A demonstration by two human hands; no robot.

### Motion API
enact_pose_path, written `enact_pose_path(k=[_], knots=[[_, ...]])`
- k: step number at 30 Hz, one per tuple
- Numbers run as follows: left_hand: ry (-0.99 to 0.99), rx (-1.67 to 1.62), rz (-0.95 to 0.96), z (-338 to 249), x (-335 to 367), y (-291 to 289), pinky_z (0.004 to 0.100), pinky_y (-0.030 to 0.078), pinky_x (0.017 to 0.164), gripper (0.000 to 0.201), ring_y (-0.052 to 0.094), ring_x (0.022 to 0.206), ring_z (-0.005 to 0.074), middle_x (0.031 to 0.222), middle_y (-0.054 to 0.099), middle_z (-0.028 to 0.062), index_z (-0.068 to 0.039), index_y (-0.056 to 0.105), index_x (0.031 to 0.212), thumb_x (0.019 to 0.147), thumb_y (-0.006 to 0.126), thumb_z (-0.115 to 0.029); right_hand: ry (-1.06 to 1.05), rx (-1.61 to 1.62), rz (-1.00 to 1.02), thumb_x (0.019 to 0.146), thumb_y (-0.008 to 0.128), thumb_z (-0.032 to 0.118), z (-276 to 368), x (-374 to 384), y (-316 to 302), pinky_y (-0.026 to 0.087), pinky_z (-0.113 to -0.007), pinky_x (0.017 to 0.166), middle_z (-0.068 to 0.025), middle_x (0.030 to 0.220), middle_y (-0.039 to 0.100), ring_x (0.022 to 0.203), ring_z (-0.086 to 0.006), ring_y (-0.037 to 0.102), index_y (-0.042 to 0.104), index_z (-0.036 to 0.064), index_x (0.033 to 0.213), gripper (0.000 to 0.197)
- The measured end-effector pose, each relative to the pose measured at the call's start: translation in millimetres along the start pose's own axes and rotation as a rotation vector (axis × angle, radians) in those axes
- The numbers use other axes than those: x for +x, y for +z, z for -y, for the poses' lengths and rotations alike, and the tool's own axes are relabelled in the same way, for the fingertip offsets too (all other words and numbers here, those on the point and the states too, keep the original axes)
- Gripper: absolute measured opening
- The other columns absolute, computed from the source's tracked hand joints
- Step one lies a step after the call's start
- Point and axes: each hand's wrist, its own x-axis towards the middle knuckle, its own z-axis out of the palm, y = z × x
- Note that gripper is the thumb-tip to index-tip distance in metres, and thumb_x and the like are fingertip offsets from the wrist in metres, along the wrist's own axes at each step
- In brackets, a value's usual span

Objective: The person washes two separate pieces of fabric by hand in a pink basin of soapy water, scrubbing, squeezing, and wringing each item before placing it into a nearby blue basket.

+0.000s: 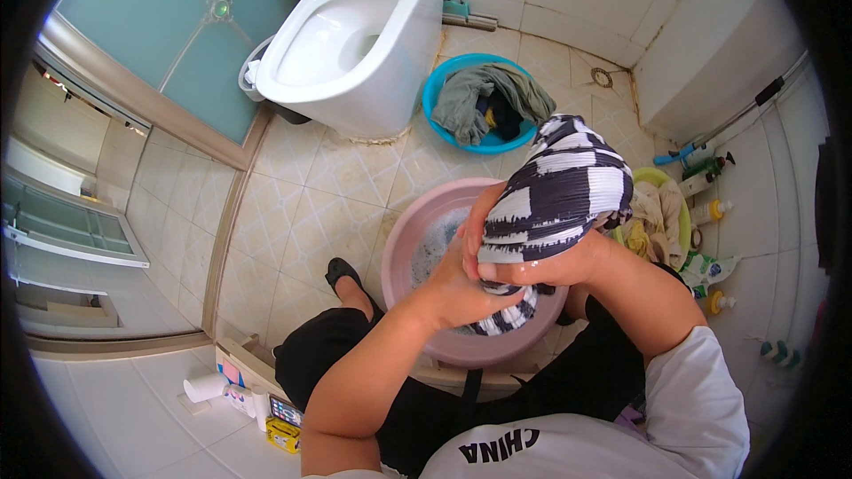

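Both of my hands are closed around a wet-looking, ribbed garment with a black-and-white checkered pattern. My left hand grips it from the left side. My right hand wraps it from the right, close against the left one. The bulk of the cloth bulges above my hands, and a bunched end hangs below them. Beneath is a pink basin holding sudsy water, partly hidden by my hands and the cloth.
Beyond the basin stands a blue tub of grey-green and dark clothes. To the right, a green basin holds pale cloth, near bottles along the wall. A white toilet is at far left; a phone lies at lower left.
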Motion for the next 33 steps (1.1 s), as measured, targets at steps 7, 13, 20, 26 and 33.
enact_pose_path(k=[7,13,20,26,33], knots=[[0.106,-0.188,0.142,-1,-6,8,0.032,0.035,0.094,0.07,0.045,0.108,0.0213,0.116,0.048,0.0093,-0.008,0.041,0.123,0.061,0.074,-0.016,-0.068,0.259,0.229,0.067,0.068,0.008,-11,-4,-8,0.042,-0.032,0.084,-0.0038,0.068,0.058,0.067,-0.0142,0.057,0.054,0.0033,0.082,0.021],[0.302,-0.116,0.088,-3,9,-8,0.0339,0.036,0.094,0.066,0.047,0.109,0.0234,0.12,0.046,0.0096,-0.005,0.046,0.12,0.062,0.075,-0.02,0.018,0.127,0.157,0.06,0.08,0.029,14,-4,-9,0.044,-0.03,0.08,-0.0073,0.094,0.059,0.089,-0.0177,0.055,0.056,0.0019,0.099,0.054],[0.176,0.023,0.147,-7,8,-12,0.0335,0.038,0.091,0.072,0.049,0.107,0.0242,0.116,0.05,0.0104,-0.004,0.041,0.122,0.062,0.074,-0.026,0.019,-0.176,0.241,0.06,0.079,0.038,-2,-8,-20,0.044,-0.03,0.081,-0.0102,0.097,0.058,0.089,-0.0198,0.055,0.054,0.0023,0.105,0.063],[-0.135,-0.079,0.092,-19,16,-17,0.0333,0.036,0.093,0.087,0.045,0.111,0.0214,0.12,0.045,0.0111,-0.005,0.031,0.128,0.057,0.075,-0.027,-0.098,-0.143,-0.014,0.06,0.075,0.024,1,0,-8,0.039,-0.04,0.09,-0.0112,0.102,0.053,0.101,-0.0251,0.05,0.051,0.0066,0.08,0.036],[-0.057,-0.014,-0.227,0,2,-4,0.0351,0.034,0.095,0.082,0.042,0.112,0.0244,0.12,0.041,0.0143,0.0,0.027,0.128,0.063,0.073,-0.017,0.099,-0.282,-0.106,0.068,0.07,0.015,-7,-8,-6,0.039,-0.03,0.092,-0.008,0.103,0.055,0.104,-0.0201,0.05,0.052,0.0057,0.101,0.039]])
